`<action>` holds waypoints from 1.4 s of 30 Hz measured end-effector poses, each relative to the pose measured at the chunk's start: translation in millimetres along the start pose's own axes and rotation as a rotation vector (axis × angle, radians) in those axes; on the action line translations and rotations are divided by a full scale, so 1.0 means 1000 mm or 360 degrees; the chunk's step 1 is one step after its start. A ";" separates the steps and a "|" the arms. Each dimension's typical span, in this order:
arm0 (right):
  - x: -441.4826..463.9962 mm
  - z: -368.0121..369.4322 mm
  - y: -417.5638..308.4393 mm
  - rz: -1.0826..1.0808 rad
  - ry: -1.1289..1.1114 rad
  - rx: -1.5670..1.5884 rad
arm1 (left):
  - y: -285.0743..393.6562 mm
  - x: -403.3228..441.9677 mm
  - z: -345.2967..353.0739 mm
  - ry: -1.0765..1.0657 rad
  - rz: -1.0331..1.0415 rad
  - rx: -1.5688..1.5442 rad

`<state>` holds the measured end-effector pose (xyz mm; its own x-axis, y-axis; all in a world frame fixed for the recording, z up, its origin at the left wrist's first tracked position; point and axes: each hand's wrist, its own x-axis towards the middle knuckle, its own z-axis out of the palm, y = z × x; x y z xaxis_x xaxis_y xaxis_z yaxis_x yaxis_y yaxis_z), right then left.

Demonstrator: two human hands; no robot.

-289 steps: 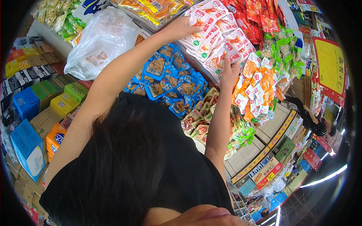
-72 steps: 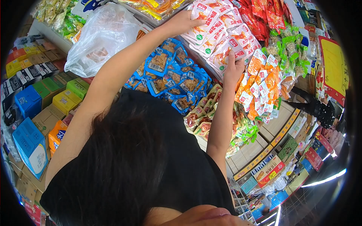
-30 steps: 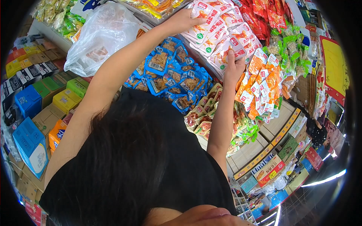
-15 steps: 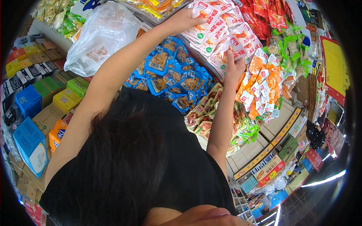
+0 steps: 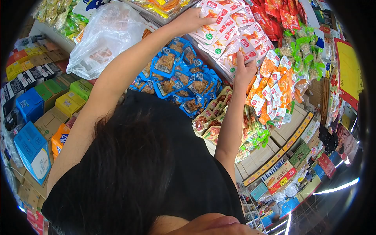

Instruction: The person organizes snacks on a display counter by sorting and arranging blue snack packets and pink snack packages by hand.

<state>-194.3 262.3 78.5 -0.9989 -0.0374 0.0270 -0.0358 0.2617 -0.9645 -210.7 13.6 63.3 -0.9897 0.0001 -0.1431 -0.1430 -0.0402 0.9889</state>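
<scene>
White-and-red snack packets [image 5: 229,35] lie overlapping in a pile in a display bin at the top centre. At the pile's left edge, my left hand [image 5: 192,21] has its thumb on top of a packet, its other fingers mostly hidden. My right hand [image 5: 244,70] pinches the lower edge of a white-and-red packet [image 5: 247,50] at the pile's lower right, thumb on top. Blue-edged packets [image 5: 166,64] fill the bin below my left forearm. Orange-and-white packets [image 5: 274,88] are heaped just right of my right hand.
A translucent plastic bag [image 5: 105,39] sits left of my left forearm. Red packets [image 5: 270,19] and green-and-clear packets [image 5: 303,51] lie at the upper right. Coloured boxes [image 5: 29,105] stand at the left. Another person [image 5: 328,139] is in the background at right.
Both hands have shifted slightly to the right in view along with the bins, keeping hold of the pile. The background person has moved near the far shelves.
</scene>
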 end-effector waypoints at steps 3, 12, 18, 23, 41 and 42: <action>0.000 -0.001 0.002 -0.0004 0.0003 -0.0018 | -0.001 0.000 0.000 0.0017 0.0042 0.0010; 0.000 0.002 0.001 -0.0083 0.0040 0.0002 | -0.001 0.001 0.001 0.0006 -0.0014 -0.0048; 0.001 0.002 0.002 -0.0115 0.0024 0.0010 | 0.004 -0.002 0.002 0.0038 -0.0010 -0.0069; 0.000 0.001 0.004 -0.0042 0.0044 0.0042 | 0.005 -0.002 0.001 0.0010 0.0006 -0.0052; 0.000 -0.001 0.006 0.0020 0.0037 0.0089 | 0.004 -0.002 0.000 0.0039 -0.0023 0.0056; 0.000 0.000 0.006 0.0008 0.0031 0.0100 | 0.007 -0.004 0.001 0.0022 -0.0010 0.0056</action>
<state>-194.4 264.0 73.1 -0.9995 -0.0175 0.0266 -0.0296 0.2008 -0.9792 -208.1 14.1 71.2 -0.9886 -0.0133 -0.1498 -0.1498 -0.0049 0.9887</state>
